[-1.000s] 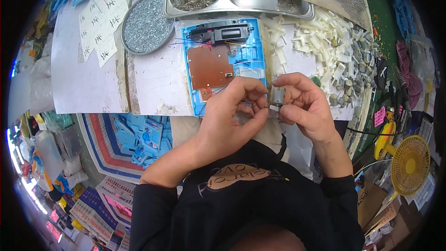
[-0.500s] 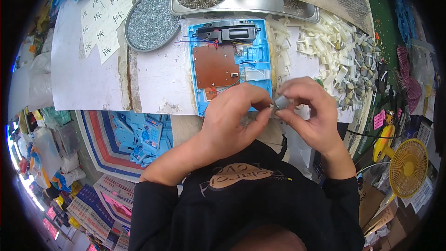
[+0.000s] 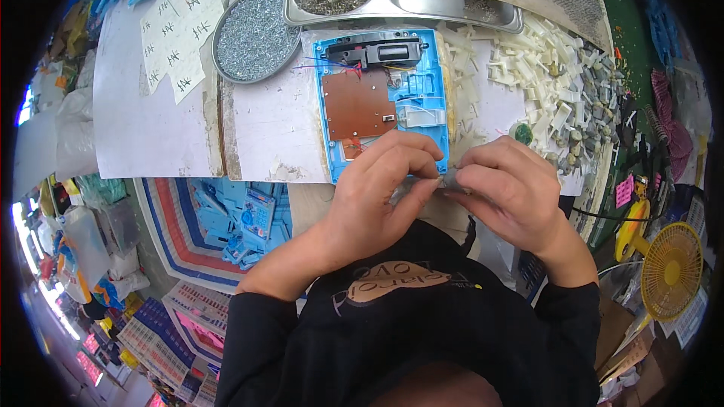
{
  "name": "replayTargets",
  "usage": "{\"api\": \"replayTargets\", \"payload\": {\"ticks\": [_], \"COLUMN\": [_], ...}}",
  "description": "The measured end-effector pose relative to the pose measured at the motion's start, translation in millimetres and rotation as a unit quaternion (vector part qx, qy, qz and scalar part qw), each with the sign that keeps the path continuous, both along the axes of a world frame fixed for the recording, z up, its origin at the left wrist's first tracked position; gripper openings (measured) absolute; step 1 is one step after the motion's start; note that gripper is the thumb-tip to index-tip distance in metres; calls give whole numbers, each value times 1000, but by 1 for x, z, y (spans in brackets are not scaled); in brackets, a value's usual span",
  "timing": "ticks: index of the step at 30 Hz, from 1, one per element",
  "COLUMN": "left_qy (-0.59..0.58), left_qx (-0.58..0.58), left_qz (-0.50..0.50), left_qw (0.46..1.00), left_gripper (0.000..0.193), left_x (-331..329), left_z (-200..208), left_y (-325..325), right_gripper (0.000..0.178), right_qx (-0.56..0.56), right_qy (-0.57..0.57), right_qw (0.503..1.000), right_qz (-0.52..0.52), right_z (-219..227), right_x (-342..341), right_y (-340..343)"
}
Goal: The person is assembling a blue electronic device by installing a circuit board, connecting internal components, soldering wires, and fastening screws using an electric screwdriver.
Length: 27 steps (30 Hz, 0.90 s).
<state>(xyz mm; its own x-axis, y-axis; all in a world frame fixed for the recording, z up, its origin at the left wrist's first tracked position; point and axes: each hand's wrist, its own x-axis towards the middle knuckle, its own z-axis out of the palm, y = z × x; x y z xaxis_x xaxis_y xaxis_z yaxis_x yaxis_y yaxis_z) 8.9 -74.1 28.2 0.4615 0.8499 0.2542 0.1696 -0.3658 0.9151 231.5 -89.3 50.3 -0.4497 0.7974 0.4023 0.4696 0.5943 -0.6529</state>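
Just past the near edge of a blue plastic housing (image 3: 442, 128), my two hands meet fingertip to fingertip. My right hand (image 3: 516, 192) pinches a small grey cylindrical part (image 3: 451, 179), mostly covered by the fingers. Closed at the tips beside it is my left hand (image 3: 377, 188); what its thumb and forefinger grip is too small and hidden to name. Lying open on the table, the housing contains a brown circuit board (image 3: 358, 105), a black unit (image 3: 377, 51) along its far side, thin wires and a whitish plastic holder (image 3: 424, 117).
White plastic pieces (image 3: 539, 83) and grey parts (image 3: 592, 132) are heaped at right, with a green roll (image 3: 521, 133) nearby. Behind stand a round tray of screws (image 3: 256, 34) and a steel tray (image 3: 422, 13) with springs. A striped bag (image 3: 170, 218) holds blue parts at left.
The right-hand fingers have folded further over the grey part, hiding more of it. The green roll shows more. The whole view has shifted slightly, with the table things a little further right.
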Motion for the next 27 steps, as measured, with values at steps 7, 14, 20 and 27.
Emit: {"api": "replayTargets", "payload": {"ticks": [7,14,20,27], "left_qy": [8,2,18,23], "left_qx": [65,94,46,45], "left_qz": [73,86,60,35], "left_qw": [995,992,997,998], "left_gripper": [20,21,21,20], "left_x": [3,5,4,2], "left_z": [-11,-12,-11,-10], "left_y": [-9,-4,-2,-3], "right_gripper": [39,35,32,30], "right_qx": [37,56,72,78], "right_qy": [16,25,31,15], "right_qw": [999,998,997,996], "right_qz": [-14,-4,5,27], "right_z": [-10,-22,-26,-20], "right_x": [-3,-1,0,4], "right_y": [-2,1,3,6]}}
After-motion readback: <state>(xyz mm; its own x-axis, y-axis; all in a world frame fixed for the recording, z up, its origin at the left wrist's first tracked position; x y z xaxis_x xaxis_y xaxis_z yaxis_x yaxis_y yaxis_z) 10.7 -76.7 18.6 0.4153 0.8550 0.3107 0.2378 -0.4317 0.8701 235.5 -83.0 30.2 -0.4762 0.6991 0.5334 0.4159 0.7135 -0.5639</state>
